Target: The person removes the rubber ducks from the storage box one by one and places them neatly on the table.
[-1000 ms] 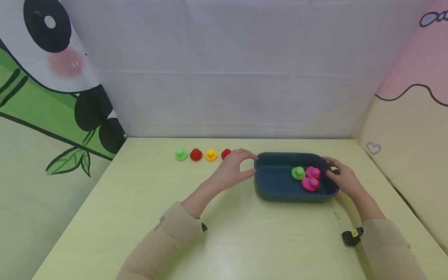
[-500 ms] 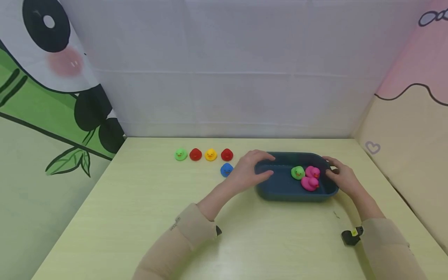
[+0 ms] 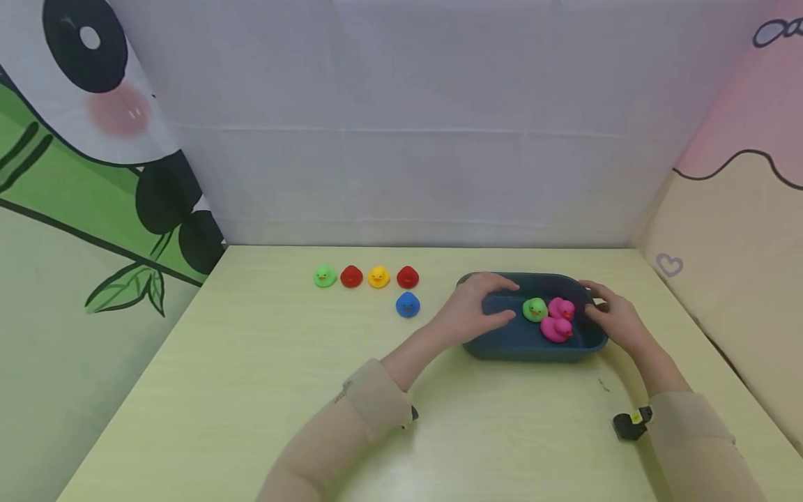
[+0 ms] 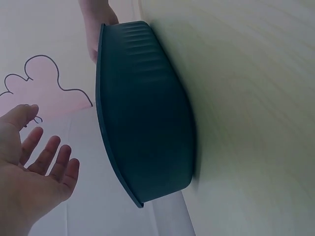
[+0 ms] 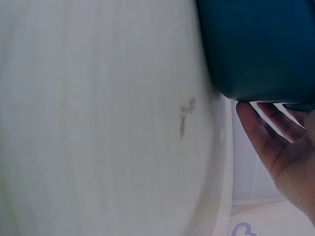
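A dark blue-green plastic basin (image 3: 502, 350) stands on the table. In its right part sit a green rubber duck (image 3: 534, 309) and two pink ones, the nearer pink duck (image 3: 555, 329) lying against the other pink duck (image 3: 561, 308). My left hand (image 3: 467, 309) hovers over the basin's left end, thumb and fingers apart, with nothing between them; the left wrist view shows that hand (image 4: 42, 169) above the rim. At the right end my right hand (image 3: 617, 321) grips the basin, thumb at the rim and fingertips against the outer wall in the right wrist view.
Left of the basin, a back row holds a green duck (image 3: 324, 276), a red duck (image 3: 351, 276), a yellow duck (image 3: 378, 277) and another red duck (image 3: 408, 277). A blue duck (image 3: 408, 305) sits in front of that row's right end. A pale cloth wall (image 3: 401, 174) rises behind the table.
My left hand has moved right, from beside the basin's left edge to over its inside, uncovering the blue duck and the right-hand red duck. The right hand and basin have stayed put.
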`<action>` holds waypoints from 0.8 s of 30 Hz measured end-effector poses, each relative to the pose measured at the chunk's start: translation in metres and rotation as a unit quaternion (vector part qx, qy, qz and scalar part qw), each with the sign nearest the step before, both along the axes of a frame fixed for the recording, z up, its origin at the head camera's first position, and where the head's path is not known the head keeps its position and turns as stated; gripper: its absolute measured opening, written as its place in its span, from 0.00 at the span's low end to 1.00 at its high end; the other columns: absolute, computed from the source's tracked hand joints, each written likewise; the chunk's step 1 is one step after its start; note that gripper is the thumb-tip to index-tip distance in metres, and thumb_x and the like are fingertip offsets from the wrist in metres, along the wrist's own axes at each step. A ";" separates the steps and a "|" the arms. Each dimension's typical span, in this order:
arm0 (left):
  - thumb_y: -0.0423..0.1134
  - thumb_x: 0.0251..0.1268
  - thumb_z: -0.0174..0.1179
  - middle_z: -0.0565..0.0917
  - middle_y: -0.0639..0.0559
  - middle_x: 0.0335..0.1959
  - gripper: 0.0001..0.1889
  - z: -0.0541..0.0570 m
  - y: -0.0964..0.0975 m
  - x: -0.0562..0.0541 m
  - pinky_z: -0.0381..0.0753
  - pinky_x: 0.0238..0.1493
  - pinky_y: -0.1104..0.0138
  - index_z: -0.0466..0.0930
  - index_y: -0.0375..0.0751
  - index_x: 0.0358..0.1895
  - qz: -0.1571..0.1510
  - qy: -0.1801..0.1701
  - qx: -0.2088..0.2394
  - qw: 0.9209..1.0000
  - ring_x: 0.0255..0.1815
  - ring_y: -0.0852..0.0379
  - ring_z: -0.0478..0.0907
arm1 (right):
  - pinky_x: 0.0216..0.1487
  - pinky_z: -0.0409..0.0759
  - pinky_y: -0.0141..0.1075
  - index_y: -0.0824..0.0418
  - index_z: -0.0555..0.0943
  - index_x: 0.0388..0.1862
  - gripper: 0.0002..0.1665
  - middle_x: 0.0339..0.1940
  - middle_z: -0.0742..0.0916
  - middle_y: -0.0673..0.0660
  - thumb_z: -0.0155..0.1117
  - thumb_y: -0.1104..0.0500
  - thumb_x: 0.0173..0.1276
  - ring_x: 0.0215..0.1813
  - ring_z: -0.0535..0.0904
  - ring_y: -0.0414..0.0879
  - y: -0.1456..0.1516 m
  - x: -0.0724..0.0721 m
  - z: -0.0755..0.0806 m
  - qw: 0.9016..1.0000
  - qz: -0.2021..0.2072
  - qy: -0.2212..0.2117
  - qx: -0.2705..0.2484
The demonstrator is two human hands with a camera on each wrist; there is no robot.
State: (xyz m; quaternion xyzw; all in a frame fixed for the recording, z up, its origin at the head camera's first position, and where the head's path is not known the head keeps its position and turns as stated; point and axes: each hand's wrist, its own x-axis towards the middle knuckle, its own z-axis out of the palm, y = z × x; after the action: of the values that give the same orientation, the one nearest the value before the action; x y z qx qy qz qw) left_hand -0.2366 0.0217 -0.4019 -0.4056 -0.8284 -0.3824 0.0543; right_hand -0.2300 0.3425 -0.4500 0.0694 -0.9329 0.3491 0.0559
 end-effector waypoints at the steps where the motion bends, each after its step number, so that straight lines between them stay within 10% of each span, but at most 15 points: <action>1: 0.45 0.61 0.63 0.76 0.57 0.57 0.22 -0.001 0.002 0.000 0.68 0.61 0.72 0.74 0.48 0.59 -0.002 -0.002 -0.004 1.000 0.60 0.60 0.71 | 0.44 0.80 0.50 0.67 0.61 0.69 0.28 0.59 0.72 0.77 0.50 0.61 0.72 0.52 0.75 0.73 0.000 0.000 0.000 1.000 0.000 0.001 0.000; 24: 0.46 0.61 0.63 0.75 0.55 0.59 0.24 -0.024 0.047 -0.021 0.63 0.66 0.66 0.74 0.49 0.61 -0.057 -0.019 -0.088 0.994 0.62 0.60 0.67 | 0.47 0.78 0.57 0.66 0.60 0.70 0.29 0.60 0.70 0.77 0.49 0.61 0.72 0.53 0.74 0.73 -0.001 0.001 0.001 1.000 -0.002 -0.014 0.002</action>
State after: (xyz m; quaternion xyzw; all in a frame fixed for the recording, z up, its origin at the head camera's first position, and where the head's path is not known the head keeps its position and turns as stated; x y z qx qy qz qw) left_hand -0.2580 0.0683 -0.4259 -0.4476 -0.8354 -0.3185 -0.0192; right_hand -0.2295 0.3412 -0.4489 0.0625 -0.9343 0.3484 0.0437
